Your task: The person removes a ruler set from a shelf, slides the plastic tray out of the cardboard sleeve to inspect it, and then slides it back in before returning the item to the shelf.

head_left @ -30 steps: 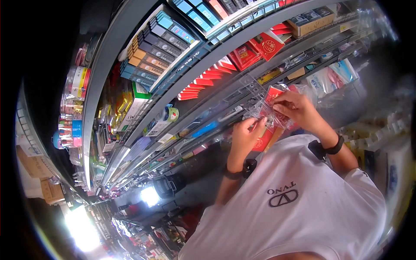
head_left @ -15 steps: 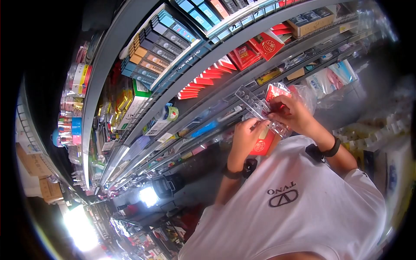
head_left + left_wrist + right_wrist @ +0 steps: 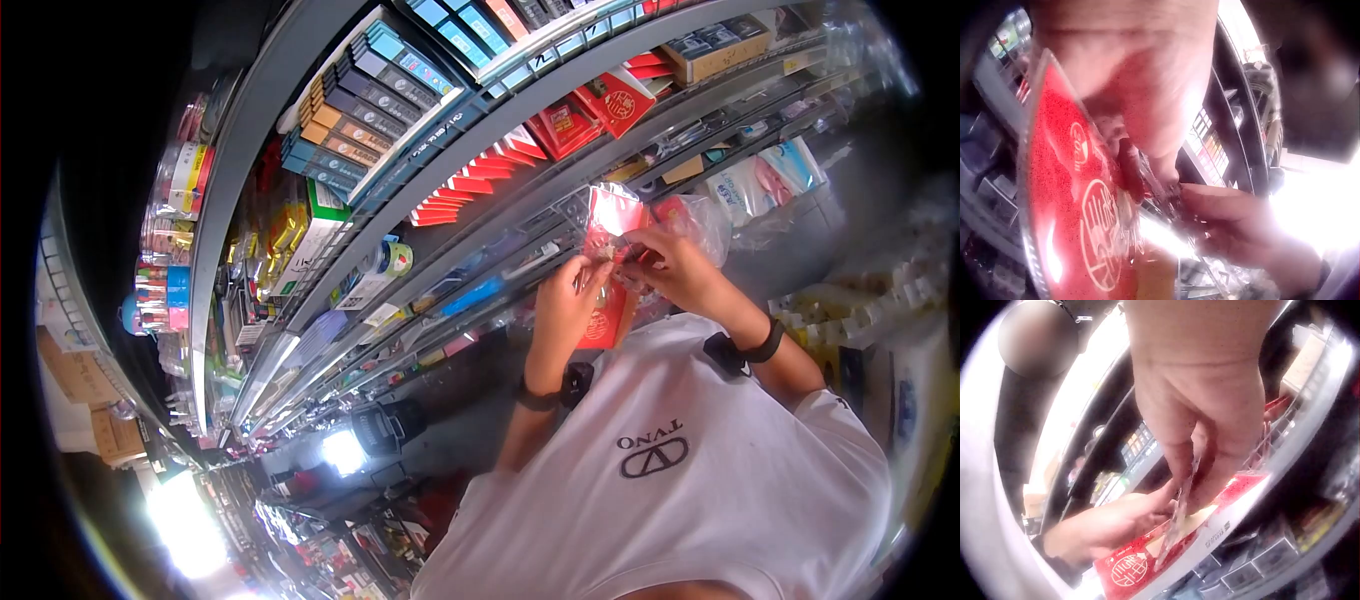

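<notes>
In the head view, the left hand and right hand meet around a red packet with a round pale emblem. Fingertips of both hands pinch clear, crinkled plastic at the packet's front, seen close in the left wrist view. A shiny red piece stands just above the fingers. From the right wrist view, a thin clear strip hangs from the right hand over the long red packet. What supports the packet is hidden.
A grey shelf rail crosses in front of the hands. Above it are red packets and rows of small boxes. Clear bags hang beside the right hand, and a white shirt lies close below.
The clear frame-like plastic that stuck up left of the fingers has swung down and is mostly out of sight. The upper red piece has shifted left and shows more fully; the right hand has dipped slightly.
</notes>
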Motion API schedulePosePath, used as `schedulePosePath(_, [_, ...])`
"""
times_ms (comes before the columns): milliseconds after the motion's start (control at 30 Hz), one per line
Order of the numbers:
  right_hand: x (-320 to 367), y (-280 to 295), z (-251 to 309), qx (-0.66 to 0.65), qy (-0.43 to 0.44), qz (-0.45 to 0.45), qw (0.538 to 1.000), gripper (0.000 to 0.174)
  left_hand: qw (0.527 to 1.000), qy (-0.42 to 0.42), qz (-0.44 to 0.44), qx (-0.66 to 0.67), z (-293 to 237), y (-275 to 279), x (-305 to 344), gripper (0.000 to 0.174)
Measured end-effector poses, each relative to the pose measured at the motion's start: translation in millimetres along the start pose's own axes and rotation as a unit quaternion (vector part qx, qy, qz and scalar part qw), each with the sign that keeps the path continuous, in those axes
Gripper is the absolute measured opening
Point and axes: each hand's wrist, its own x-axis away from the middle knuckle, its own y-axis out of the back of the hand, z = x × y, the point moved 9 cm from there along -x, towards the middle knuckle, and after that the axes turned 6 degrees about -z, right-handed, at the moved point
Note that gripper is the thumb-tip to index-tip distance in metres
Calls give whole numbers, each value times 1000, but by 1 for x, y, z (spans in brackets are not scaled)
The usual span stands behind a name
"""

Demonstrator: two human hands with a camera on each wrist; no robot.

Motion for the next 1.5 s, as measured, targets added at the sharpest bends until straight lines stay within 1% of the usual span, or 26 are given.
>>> schedulePosePath(67, [0,-2,0,28,-4,8,1000,34,1000,-9,2,2,7,-3,0,29])
schedulePosePath(200, [0,-3,1,21,-6,13,1000,34,1000,-17,6,-6,7,-4,1,29])
schedulePosePath(267, [0,-3,0,-5,-5,15,1000,34,999,-8,-3,53,8,-4,2,30])
schedulePosePath(300, [0,-3,4,2,16,8,1000,34,997,-4,-7,83,9,-4,1,31])
schedulePosePath(367, [2,-2,13,15,60,-7,998,35,997,13,24,75,17,-8,-1,33])
schedulePosePath(400, [2,-2,12,10,49,-2,999,34,997,22,39,70,21,-11,-1,34])
schedulePosePath(500, [2,-4,9,-11,12,11,1000,33,998,5,36,59,23,-11,-3,37])
schedulePosePath(600, [3,-4,6,-42,-15,19,999,31,992,69,50,94,23,-11,-1,39])
schedulePosePath(667, [3,-3,3,-62,-24,16,998,30,991,63,51,104,30,-13,-2,39])
schedulePosePath(767, [2,-2,13,-49,46,12,998,32,989,53,46,129,30,-13,-3,38])
schedulePosePath(867, [3,-1,13,-52,50,1,997,35,990,41,35,133,29,-14,-3,39])
schedulePosePath(900, [3,-2,12,-52,35,8,998,35,990,36,30,130,28,-13,-3,40])
schedulePosePath(1000, [3,-5,11,-53,-1,27,998,33,994,53,57,75,27,-13,-2,41])
schedulePosePath(1067, [3,-6,9,-55,-14,37,998,30,997,47,64,23,13,-10,-2,41])
schedulePosePath(1100, [2,-6,7,-77,-27,36,996,28,997,45,67,-3,9,-9,-2,41])
schedulePosePath(1167, [-1,-8,0,-121,-54,34,991,26,999,29,41,5,7,-8,-3,41])
schedulePosePath(1200, [-4,-4,-2,-109,-37,3,993,25,999,22,28,9,5,-7,-3,40])
schedulePosePath(1267, [-8,4,-9,-84,-2,-58,995,25,999,6,47,3,-6,-10,-2,38])
schedulePosePath(1367, [-9,12,-7,-148,1,-99,984,26,996,-13,85,3,-18,-15,2,36])
schedulePosePath(1400, [-9,12,-7,-151,6,-96,984,26,995,-18,100,4,-20,-17,4,36])
schedulePosePath(1467, [-10,12,-7,-157,14,-91,983,27,995,-26,94,5,-20,-18,4,34])
schedulePosePath(1500, [-10,12,-6,-140,12,-85,986,27,995,-30,91,6,-20,-18,4,34])
